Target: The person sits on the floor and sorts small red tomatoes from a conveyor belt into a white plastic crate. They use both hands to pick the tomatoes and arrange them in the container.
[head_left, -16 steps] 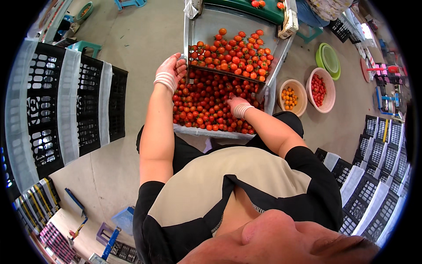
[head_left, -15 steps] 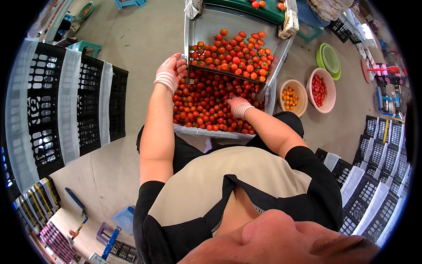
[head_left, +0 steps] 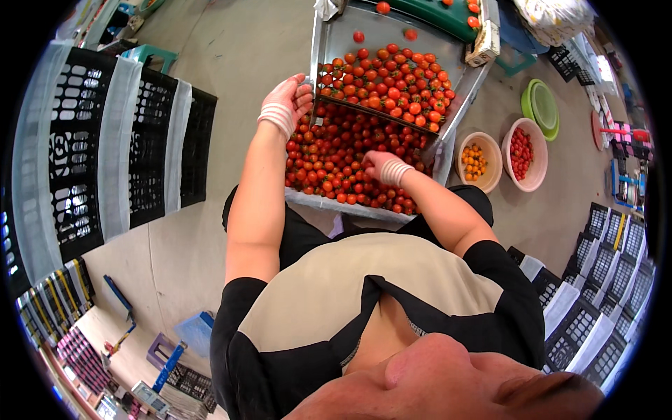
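Note:
Small red cherry tomatoes [head_left: 329,171] fill a lined crate [head_left: 350,208] in front of my lap. Above its far part slopes a metal chute [head_left: 367,31], carrying a heap of more tomatoes [head_left: 392,77] behind a dark crossbar [head_left: 381,115]. My left hand [head_left: 288,99] is beside the chute's left wall, open, its fingers loosely curved and no tomato visible in them. Over the crate's tomatoes, at the right of the middle, my right hand [head_left: 383,166] hangs with palm down and fingers partly spread; its palm side is hidden. Striped bands circle both wrists.
A green roller or belt [head_left: 441,17] with tomatoes lies at the chute's top. To the right stand a tub of orange tomatoes [head_left: 460,157], a pink tub of red ones [head_left: 542,173] and green basins [head_left: 532,91]. Stacked black crates [head_left: 150,133] rise on the left, others [head_left: 581,315] on the right.
A few tomatoes now lie loose on the upper chute. My right hand has lifted slightly from the crate's tomatoes; my left stays by the chute wall. The whole view has shifted a little.

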### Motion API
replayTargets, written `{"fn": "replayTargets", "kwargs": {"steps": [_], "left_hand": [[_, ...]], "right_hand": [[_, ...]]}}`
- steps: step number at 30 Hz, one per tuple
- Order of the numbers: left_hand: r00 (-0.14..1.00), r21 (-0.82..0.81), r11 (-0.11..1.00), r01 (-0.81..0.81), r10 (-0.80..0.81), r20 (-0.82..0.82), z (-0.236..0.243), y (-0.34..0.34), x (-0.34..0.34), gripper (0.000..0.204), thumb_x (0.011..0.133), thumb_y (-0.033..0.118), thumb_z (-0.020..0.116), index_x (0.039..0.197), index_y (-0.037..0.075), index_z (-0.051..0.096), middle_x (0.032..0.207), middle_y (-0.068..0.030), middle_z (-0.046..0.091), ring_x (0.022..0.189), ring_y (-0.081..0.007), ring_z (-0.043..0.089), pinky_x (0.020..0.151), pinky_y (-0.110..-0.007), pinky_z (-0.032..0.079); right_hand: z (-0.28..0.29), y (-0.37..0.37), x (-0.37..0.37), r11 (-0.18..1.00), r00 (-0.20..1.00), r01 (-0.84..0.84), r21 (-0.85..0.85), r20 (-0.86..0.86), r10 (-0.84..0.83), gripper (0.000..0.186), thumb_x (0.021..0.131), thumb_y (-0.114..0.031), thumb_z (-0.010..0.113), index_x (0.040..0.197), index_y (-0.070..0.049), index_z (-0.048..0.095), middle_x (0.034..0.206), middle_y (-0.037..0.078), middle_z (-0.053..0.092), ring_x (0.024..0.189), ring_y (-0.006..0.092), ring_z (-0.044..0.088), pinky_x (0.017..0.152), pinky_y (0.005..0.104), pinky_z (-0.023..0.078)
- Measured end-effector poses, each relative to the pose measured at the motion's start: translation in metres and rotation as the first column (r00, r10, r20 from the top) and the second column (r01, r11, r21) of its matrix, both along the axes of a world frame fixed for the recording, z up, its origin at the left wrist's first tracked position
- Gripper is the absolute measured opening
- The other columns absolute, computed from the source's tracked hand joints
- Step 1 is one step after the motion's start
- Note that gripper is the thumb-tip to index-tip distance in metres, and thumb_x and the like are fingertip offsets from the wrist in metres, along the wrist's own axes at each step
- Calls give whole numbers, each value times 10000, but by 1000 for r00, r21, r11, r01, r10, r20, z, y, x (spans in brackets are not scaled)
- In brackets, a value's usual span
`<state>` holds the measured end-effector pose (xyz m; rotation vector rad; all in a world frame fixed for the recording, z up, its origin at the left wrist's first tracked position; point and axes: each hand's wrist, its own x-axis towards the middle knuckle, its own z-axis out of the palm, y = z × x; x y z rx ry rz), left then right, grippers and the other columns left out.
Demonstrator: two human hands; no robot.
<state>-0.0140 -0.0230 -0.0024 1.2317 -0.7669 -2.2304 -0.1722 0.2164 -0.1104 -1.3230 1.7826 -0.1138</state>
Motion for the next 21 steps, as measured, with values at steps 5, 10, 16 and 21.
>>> {"fn": "replayTargets", "kwargs": {"steps": [5,10,16,21], "left_hand": [[1000,-21,1000,-11,10,-17,3,3,6,295,955,260,503,1168,60,541,822,-31,637,680,-144,580,632,-304,511],[1000,-20,1000,-2,2,-19,-1,1,7,303,952,260,509,1177,57,529,820,-24,627,677,-135,574,618,-294,505],[1000,-18,1000,5,-6,-20,-5,-2,7,315,959,257,488,1204,64,534,837,-21,645,695,-126,592,664,-292,508],[1000,-20,1000,-10,10,-8,-1,1,5,292,948,259,516,1165,64,527,815,-19,618,678,-124,569,617,-275,495]], "right_hand": [[92,-22,0,920,492,322,221,791,-363,361,805,-24,606,1160,-1,545,1099,79,595,979,157,582,801,288,510],[122,-21,-3,866,38,339,368,914,-403,462,837,-1,587,1290,-4,495,1232,110,555,1040,192,583,904,307,467],[141,-18,-9,873,53,394,286,942,-332,511,808,-33,631,1298,-13,491,1210,102,560,1065,182,563,906,290,459],[148,-19,-14,895,347,438,80,904,-251,534,768,-49,671,1278,-22,513,1151,74,565,1029,154,552,888,280,459]]}}
